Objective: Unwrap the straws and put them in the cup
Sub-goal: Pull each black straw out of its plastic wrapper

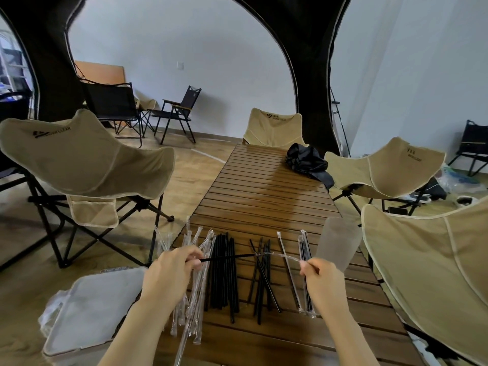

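Head view, slatted table (264, 196) (tan chairs (87, 159) around), left hand (169, 273) pinching straw (227, 257), right hand (324, 278) pinching wrapper (286, 257).

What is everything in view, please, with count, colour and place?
table: one, brown slats, centre
bare straws: many, black, near table
wrapped straws: few, black, beside cup
empty wrappers: pile, clear, table's near left
cup: one, translucent, near right
bag: one, black, table's far right
butterfly chairs: four, beige, around table
folding chairs: three, black, by walls
lidded box: one, grey, floor left
held straw: one, black, between hands
held wrapper: one, clear, straw's right end
left grip: pinches held straw
right grip: pinches held wrapper
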The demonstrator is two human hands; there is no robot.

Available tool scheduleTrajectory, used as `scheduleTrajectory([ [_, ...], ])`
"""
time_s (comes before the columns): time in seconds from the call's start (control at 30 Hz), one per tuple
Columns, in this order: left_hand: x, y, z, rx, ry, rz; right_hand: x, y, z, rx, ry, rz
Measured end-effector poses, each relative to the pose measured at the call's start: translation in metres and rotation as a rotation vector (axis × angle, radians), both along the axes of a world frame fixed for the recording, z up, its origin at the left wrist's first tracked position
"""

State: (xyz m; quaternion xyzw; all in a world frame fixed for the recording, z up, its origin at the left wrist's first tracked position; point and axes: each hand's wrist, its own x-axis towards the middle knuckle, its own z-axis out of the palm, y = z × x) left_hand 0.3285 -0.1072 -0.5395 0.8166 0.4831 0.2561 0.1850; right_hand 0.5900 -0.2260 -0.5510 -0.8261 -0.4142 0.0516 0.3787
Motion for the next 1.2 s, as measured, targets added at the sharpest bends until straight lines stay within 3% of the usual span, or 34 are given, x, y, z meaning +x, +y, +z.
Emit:
scheduleTrajectory([
  [0.17,0.005,-0.001,-0.001,-0.027,0.023,0.008,-0.004,-0.005,0.002,-0.087,-0.108,-0.326],
  [0.3,0.016,-0.003,-0.006,-0.15,-0.149,0.065,-0.004,-0.007,0.001,-0.085,-0.123,-0.501],
  [0.43,0.049,-0.01,-0.016,-0.366,-0.159,0.023,-0.015,0.001,0.001,0.011,0.063,-0.286],
  [0.5,0.06,-0.015,-0.022,-0.369,-0.081,-0.022,-0.019,0.006,0.002,0.015,0.222,-0.18],
  [0.73,0.075,-0.025,-0.043,-0.351,0.184,-0.135,-0.025,0.022,-0.004,-0.044,0.442,-0.106],
  [0.87,0.077,-0.027,-0.043,-0.343,0.203,-0.169,-0.027,0.022,-0.009,-0.081,0.427,-0.046],
  [0.97,0.079,-0.026,-0.04,-0.353,0.034,-0.146,-0.032,0.02,-0.005,-0.105,0.334,0.054],
  [1.2,0.085,-0.034,-0.004,-0.627,-0.692,0.067,-0.06,0.023,0.004,-0.099,0.126,0.427],
])
